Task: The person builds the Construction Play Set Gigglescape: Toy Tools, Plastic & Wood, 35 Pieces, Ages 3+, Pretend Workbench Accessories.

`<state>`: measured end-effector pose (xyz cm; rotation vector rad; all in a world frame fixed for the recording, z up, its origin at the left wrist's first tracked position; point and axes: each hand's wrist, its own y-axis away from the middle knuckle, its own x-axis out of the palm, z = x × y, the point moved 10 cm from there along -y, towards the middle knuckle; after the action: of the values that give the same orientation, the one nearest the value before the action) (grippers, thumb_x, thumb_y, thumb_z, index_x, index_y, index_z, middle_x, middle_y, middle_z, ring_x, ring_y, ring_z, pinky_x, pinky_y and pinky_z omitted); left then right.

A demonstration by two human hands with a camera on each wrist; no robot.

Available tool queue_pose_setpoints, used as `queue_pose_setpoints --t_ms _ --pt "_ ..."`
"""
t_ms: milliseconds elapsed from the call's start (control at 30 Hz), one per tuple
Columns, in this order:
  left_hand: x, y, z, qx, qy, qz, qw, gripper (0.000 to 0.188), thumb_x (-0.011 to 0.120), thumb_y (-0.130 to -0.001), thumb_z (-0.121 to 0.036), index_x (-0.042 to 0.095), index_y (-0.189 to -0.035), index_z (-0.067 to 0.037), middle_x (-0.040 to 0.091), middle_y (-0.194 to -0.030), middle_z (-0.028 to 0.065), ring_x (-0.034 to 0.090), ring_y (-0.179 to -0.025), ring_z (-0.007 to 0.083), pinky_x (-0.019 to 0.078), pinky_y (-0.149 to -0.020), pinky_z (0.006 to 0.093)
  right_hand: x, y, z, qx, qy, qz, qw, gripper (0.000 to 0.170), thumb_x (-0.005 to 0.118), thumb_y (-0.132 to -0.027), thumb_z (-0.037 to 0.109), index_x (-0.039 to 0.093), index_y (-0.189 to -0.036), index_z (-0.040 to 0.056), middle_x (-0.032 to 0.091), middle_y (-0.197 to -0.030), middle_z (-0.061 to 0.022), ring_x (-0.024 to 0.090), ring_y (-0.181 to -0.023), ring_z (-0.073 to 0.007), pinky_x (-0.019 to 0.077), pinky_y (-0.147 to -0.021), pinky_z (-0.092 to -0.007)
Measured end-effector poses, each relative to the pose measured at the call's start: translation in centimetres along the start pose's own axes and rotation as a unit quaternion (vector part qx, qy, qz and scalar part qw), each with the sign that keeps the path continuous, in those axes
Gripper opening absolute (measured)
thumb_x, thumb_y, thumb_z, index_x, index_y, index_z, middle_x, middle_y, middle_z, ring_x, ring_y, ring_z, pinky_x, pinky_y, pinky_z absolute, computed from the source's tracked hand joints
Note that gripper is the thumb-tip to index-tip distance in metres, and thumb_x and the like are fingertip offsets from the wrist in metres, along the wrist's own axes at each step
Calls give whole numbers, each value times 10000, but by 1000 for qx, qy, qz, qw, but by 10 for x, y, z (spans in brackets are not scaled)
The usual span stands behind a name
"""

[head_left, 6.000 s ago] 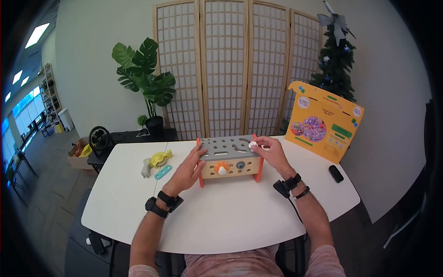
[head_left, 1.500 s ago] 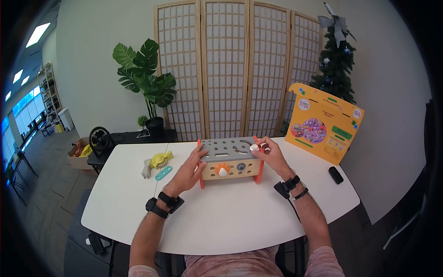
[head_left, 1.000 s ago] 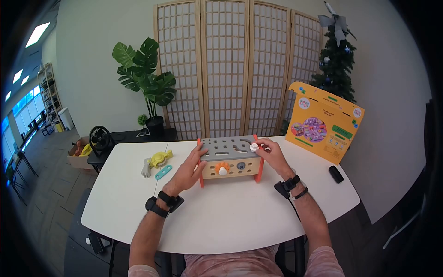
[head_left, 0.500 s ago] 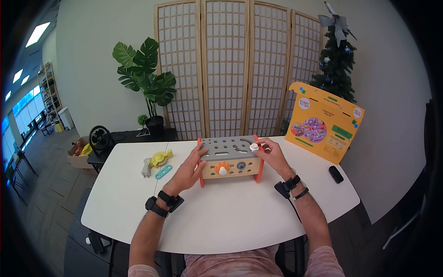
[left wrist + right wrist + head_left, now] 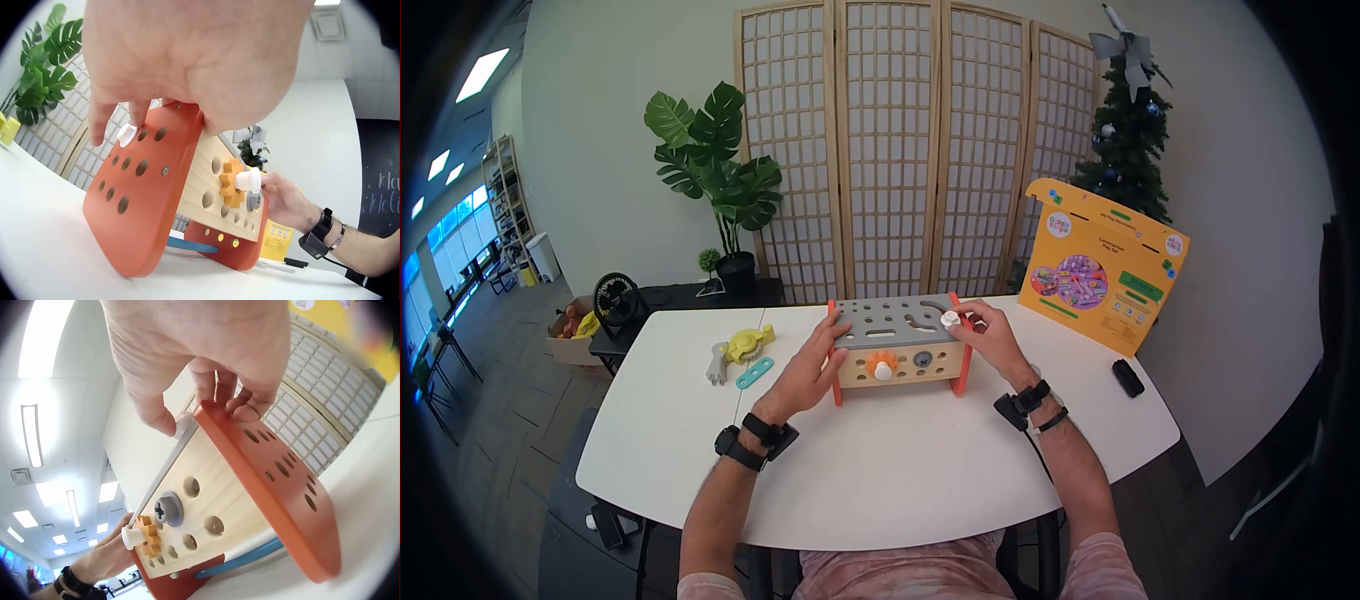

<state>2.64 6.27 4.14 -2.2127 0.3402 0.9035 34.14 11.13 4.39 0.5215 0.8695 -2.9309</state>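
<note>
A toy workbench (image 5: 900,363) with a grey holed top, pale wooden front and orange-red end panels stands on the white table. My left hand (image 5: 802,372) holds its left end, fingers over the panel's edge and thumb toward the front. A white bolt (image 5: 127,134) sticks out of that panel near the fingertips. At the top's right corner my right hand (image 5: 992,337) pinches a white knobbed bolt (image 5: 950,319); the thumb lies against it while other fingers curl over the right panel (image 5: 275,475). The front bears an orange gear (image 5: 881,362) with a white bolt through it and a grey screw (image 5: 169,508).
Left of the workbench lie a yellow toy piece (image 5: 748,345), a grey toy piece (image 5: 717,364) and a teal holed strip (image 5: 754,373). An orange-yellow box (image 5: 1100,270) stands at the back right, with a black object (image 5: 1128,378) nearer the table's right edge.
Since the oldest frame, my right hand and the white bolt have shifted slightly right and toward me, and the fingers have regripped. My left hand stays on the workbench's left end.
</note>
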Motion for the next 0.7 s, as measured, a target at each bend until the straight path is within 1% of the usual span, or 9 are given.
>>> queue_pose_setpoints --t_ms 333,367,433,533,600,633,700 --pt "0 0 0 4 -8 -1 1000 503 472 -1169 -290 460 -1588 -11 283 -1765 255 390 -1593 416 387 -1270 457 0 1 1 8 2 -5 1000 292 857 -922 164 782 -1179 48 725 -1086 26 608 -865 -62 530 -783 -242" --pt "-1 0 -1 4 -8 -1 1000 503 472 -1169 -290 460 -1588 -11 283 -1765 255 390 -1593 416 387 -1270 457 0 1 -1 19 -5 -4 1000 286 861 -919 167 777 -1167 52 728 -1075 26 605 -857 -60 527 -780 -242" --pt "2 0 1 -17 29 19 999 505 458 -1181 -280 443 -1598 4 250 -1781 256 271 -1656 396 291 -1321 462 1 1 -3 29 -11 -3 1000 280 864 -916 170 773 -1155 56 732 -1064 25 602 -849 -59 524 -777 -242" --pt "2 -1 0 -15 29 18 999 503 459 -1179 -277 443 -1596 4 249 -1781 258 274 -1654 398 291 -1321 461 2 2 -5 41 -14 3 999 277 877 -914 178 746 -1128 62 738 -1054 18 608 -853 -56 519 -780 -243" --pt "2 -1 0 -16 31 18 999 503 459 -1179 -276 442 -1596 4 250 -1780 258 275 -1654 400 291 -1321 461 3 2 -7 33 -43 -11 998 286 903 -902 189 702 -1068 71 735 -1068 7 619 -869 -56 516 -786 -249" --pt "2 -1 0 -17 32 19 999 503 460 -1178 -275 442 -1596 4 252 -1780 258 276 -1653 401 291 -1321 460 5 2 -11 33 -43 -11 998 286 903 -902 189 702 -1068 71 735 -1068 7 619 -869 -56 516 -786 -249" --pt "2 0 -2 -16 31 18 999 504 460 -1178 -277 442 -1596 4 251 -1780 258 277 -1653 401 292 -1320 460 3 1 -7 -18 -49 -38 998 319 930 -884 198 662 -1012 80 725 -1088 -4 635 -903 -66 519 -791 -262"
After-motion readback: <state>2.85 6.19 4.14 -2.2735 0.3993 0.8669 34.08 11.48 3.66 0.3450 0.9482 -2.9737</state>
